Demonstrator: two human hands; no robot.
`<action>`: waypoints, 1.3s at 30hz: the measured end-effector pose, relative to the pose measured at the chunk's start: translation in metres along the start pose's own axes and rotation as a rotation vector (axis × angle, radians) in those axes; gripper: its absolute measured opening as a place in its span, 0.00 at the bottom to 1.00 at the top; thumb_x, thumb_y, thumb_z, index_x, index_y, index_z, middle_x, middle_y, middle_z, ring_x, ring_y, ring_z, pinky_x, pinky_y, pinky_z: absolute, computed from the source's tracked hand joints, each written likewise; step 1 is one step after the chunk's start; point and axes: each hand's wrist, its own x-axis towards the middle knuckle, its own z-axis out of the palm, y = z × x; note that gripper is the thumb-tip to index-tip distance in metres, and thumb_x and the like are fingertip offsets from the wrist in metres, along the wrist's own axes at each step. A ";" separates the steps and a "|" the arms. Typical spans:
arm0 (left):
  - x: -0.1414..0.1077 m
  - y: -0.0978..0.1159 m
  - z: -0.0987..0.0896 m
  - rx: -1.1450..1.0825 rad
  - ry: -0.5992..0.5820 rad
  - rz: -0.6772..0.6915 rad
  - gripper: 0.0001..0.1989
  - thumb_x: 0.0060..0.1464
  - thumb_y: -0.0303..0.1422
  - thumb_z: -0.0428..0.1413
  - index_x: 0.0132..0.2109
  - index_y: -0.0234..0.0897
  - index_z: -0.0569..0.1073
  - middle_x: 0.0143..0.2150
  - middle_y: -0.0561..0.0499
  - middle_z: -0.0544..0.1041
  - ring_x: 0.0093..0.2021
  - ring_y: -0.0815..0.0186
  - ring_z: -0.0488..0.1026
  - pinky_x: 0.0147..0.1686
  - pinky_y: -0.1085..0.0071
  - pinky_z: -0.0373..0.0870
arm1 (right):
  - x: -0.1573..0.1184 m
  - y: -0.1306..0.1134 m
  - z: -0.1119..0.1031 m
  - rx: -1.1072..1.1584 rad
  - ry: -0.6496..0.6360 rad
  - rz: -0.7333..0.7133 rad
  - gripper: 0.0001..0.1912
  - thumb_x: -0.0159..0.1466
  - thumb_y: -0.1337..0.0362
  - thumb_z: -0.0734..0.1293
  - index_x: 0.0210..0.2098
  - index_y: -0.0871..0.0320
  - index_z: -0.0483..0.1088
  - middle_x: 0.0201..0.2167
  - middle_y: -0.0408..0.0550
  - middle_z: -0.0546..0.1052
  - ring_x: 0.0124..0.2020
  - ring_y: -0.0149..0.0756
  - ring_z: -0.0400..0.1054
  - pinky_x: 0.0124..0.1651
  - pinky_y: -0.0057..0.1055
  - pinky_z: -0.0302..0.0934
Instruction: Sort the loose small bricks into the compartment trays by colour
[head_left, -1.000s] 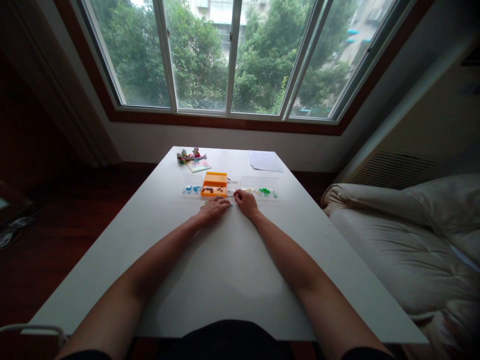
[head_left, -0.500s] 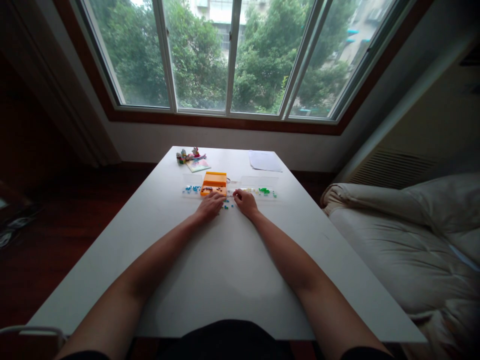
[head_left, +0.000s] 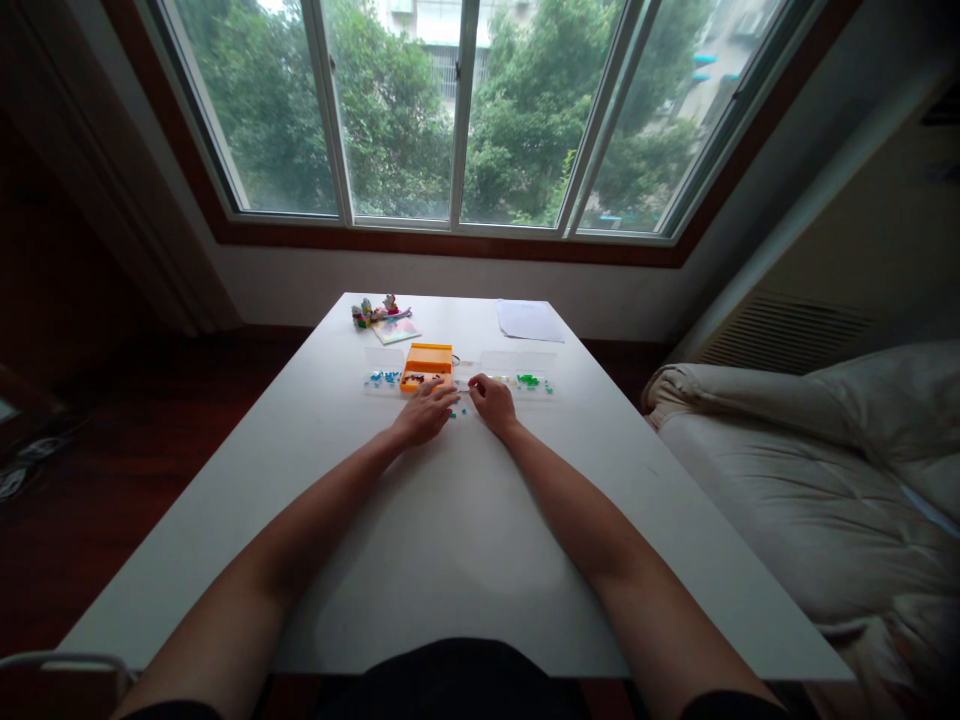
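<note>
My left hand [head_left: 427, 412] lies palm down at the front edge of an open orange box [head_left: 430, 355], its fingers stretched out and apart. Small dark brown pieces [head_left: 413, 379] lie in that box. To the right, my right hand [head_left: 493, 402] has its fingertips pinched together; whatever they hold is too small to make out. A few tiny blue and green pieces [head_left: 453, 415] lie loose on the table between the hands, partly covered by my left fingers.
Clear trays flank the orange box, with blue pieces [head_left: 385, 378] at left and green pieces [head_left: 529, 381] at right. Small figures [head_left: 363, 315] and a coloured sheet [head_left: 397, 330] sit at the white table's [head_left: 435, 560] far left, white papers [head_left: 529, 321] at far right.
My left hand has shifted slightly right, covering more of the loose pieces. My right hand stays nearly in place, still pinched.
</note>
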 end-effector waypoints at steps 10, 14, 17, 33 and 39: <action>-0.005 0.011 0.004 0.001 -0.204 0.114 0.20 0.70 0.36 0.47 0.65 0.50 0.69 0.70 0.51 0.65 0.73 0.52 0.52 0.71 0.48 0.50 | 0.001 0.000 -0.005 0.015 0.080 0.047 0.10 0.64 0.64 0.62 0.40 0.56 0.76 0.26 0.43 0.74 0.30 0.36 0.67 0.39 0.29 0.57; -0.007 0.011 0.004 -0.019 -0.200 0.098 0.21 0.69 0.36 0.47 0.65 0.51 0.69 0.68 0.50 0.68 0.72 0.53 0.55 0.70 0.49 0.52 | 0.001 -0.001 -0.005 0.013 0.066 0.052 0.11 0.64 0.63 0.62 0.40 0.56 0.76 0.26 0.44 0.74 0.30 0.36 0.67 0.39 0.29 0.58; -0.007 0.011 0.004 -0.026 -0.192 0.103 0.21 0.69 0.35 0.48 0.66 0.50 0.69 0.68 0.50 0.69 0.71 0.53 0.55 0.69 0.50 0.52 | 0.001 -0.002 -0.005 0.010 0.058 0.057 0.11 0.64 0.63 0.62 0.40 0.56 0.76 0.26 0.44 0.74 0.30 0.36 0.67 0.39 0.29 0.58; -0.006 0.005 0.000 -0.022 -0.076 0.022 0.21 0.69 0.33 0.46 0.65 0.42 0.70 0.65 0.45 0.71 0.68 0.55 0.60 0.69 0.54 0.57 | 0.001 -0.003 -0.005 0.014 0.049 0.037 0.11 0.64 0.63 0.62 0.40 0.57 0.76 0.27 0.44 0.74 0.30 0.35 0.66 0.38 0.29 0.57; -0.011 -0.029 -0.015 0.016 0.138 -0.176 0.23 0.69 0.33 0.43 0.65 0.37 0.71 0.64 0.42 0.71 0.67 0.53 0.60 0.69 0.52 0.54 | 0.000 -0.003 -0.004 0.019 0.038 0.038 0.11 0.65 0.63 0.62 0.39 0.56 0.76 0.26 0.44 0.73 0.30 0.36 0.65 0.38 0.29 0.56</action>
